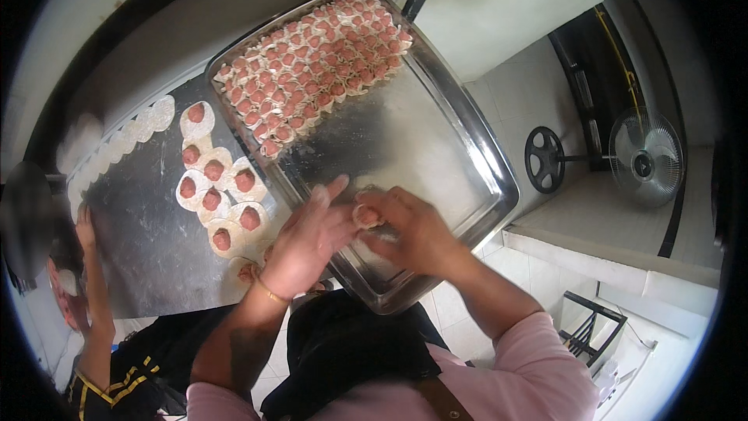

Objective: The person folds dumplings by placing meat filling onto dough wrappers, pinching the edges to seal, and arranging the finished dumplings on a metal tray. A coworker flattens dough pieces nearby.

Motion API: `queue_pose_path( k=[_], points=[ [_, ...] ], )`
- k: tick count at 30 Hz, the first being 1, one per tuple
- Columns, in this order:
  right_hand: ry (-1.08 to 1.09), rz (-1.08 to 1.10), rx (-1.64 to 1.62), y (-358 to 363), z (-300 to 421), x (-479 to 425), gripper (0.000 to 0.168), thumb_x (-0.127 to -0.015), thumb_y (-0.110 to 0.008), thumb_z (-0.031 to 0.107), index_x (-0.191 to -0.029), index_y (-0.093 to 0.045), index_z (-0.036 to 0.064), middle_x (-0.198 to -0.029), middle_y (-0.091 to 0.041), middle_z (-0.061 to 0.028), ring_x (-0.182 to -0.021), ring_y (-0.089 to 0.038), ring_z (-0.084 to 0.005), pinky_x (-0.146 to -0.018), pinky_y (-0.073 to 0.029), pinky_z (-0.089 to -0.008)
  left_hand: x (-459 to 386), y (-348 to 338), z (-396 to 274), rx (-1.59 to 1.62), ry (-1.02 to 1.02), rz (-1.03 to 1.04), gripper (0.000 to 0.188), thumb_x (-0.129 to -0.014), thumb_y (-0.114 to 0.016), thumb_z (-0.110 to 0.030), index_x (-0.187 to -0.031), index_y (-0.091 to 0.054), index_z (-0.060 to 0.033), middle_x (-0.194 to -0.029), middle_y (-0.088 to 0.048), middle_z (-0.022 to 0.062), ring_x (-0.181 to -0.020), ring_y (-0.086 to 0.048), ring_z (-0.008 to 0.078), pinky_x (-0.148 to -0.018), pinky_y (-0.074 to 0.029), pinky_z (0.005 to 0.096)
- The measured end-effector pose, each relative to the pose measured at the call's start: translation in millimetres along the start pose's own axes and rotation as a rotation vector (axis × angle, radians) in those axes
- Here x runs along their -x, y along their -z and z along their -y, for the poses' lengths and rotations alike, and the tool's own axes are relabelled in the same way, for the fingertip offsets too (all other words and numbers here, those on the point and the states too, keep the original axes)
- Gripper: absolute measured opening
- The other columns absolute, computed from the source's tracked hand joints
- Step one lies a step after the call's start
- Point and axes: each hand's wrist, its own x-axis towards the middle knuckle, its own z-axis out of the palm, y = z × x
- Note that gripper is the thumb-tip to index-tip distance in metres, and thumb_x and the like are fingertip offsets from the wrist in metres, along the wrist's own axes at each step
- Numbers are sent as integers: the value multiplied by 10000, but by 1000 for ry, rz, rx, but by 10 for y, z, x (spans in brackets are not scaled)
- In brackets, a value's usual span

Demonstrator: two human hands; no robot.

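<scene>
A small meat-filled dumpling (367,216), its wrapper gathered around pink filling, is held in the fingers of my right hand (418,234) above the front part of a shiny metal tray (429,169). Just left of it is my left hand (310,242), slightly blurred, with fingers apart; its fingertips come close to the dumpling, and I cannot tell whether they touch it. Rows of open-topped dumplings (310,61) fill the far part of the tray. On the dark work surface (146,204) left of the tray lie flat round wrappers (225,237), several with a ball of minced meat (214,170).
Overlapping bare wrappers (134,131) line the work surface's far edge. At far left, another person's hand (85,228) touches the surface near them, beside a bowl of pink filling (61,292). A fan (646,158) stands at right, above a black metal rack (593,327).
</scene>
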Motion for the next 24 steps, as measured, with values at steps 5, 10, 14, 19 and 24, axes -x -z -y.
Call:
queue_pose_path(
  k=[5, 10, 14, 19, 24],
  points=[
    [-257, -240, -80, 432, -456, -350, 230, -863, -726, 159, -1063, -687, 51, -842, -687, -145, -742, -683, -258, -676, -533, -354, -921, -124, -299, -1134, -451, 10, 716, -985, -639, -311, -1543, -294, -25, -1340, -580, 219, -1298, -517, 345, -1131, -364, 460],
    [-294, -528, 147, 583, -1355, -1099, 230, -861, -696, 212, -985, -672, 20, -763, -690, -183, -740, -690, -312, -685, -530, -405, -1875, -298, -448, -1721, -1051, -386, 850, -793, -801, -221, -1503, -364, -55, -1427, -459, 252, -1425, -306, 476, -1179, -259, 553],
    [-365, -542, 382, 532, -1741, -1607, 285, -838, -693, 246, -1007, -669, 18, -873, -706, -225, -819, -676, -422, -754, -538, -464, -2462, -402, -468, -1839, -1053, -488, 865, -779, -802, -240, -1508, -362, -88, -1472, -403, 260, -1431, -288, 488, -1177, -231, 594],
    [-367, -385, 338, 599, -1775, -1843, 230, -829, -643, 183, -975, -668, 7, -985, -688, -272, -992, -640, -461, -878, -504, -518, -2806, -267, -453, -1929, -1074, -594, 858, -775, -779, -220, -1509, -355, -87, -1451, -432, 240, -1429, -305, 468, -1180, -215, 591],
    [-367, -310, 277, 694, -1762, -1794, 245, -821, -646, 181, -988, -668, 3, -1018, -690, -261, -1008, -636, -462, -891, -498, -521, -2847, -253, -417, -1879, -1074, -644, 859, -772, -774, -216, -1509, -354, -82, -1477, -424, 229, -1445, -290, 459, -1190, -214, 580]
  ],
)
